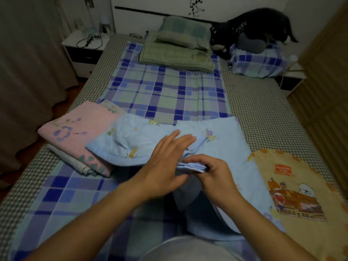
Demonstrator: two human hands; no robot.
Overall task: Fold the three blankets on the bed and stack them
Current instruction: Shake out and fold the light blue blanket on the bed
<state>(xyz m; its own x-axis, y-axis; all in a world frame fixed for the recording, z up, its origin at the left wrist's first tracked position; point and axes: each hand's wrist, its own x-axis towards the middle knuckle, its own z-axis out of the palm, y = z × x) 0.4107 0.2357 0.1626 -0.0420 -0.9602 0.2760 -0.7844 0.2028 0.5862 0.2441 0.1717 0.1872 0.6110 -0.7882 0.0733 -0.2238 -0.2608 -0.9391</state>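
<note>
A light blue blanket (222, 146) with small flowers lies partly folded across the middle of the bed. My right hand (212, 173) pinches a bunch of its stacked edges, lifting them a little. My left hand (165, 164) is flat with straight fingers, resting against the same bunch from the left. A pink flowered blanket (75, 132) lies folded at the left, on top of a pale folded layer, and the blue blanket's left end overlaps it. A yellow blanket (293, 187) with a cartoon picture lies spread flat at the right.
The bed has a blue-and-green plaid sheet (165, 91) over a checked cover. Green pillows (180, 46) lie at the head, a black plush toy (250, 29) on a plaid pillow at the back right. A white nightstand (84, 48) stands at the left.
</note>
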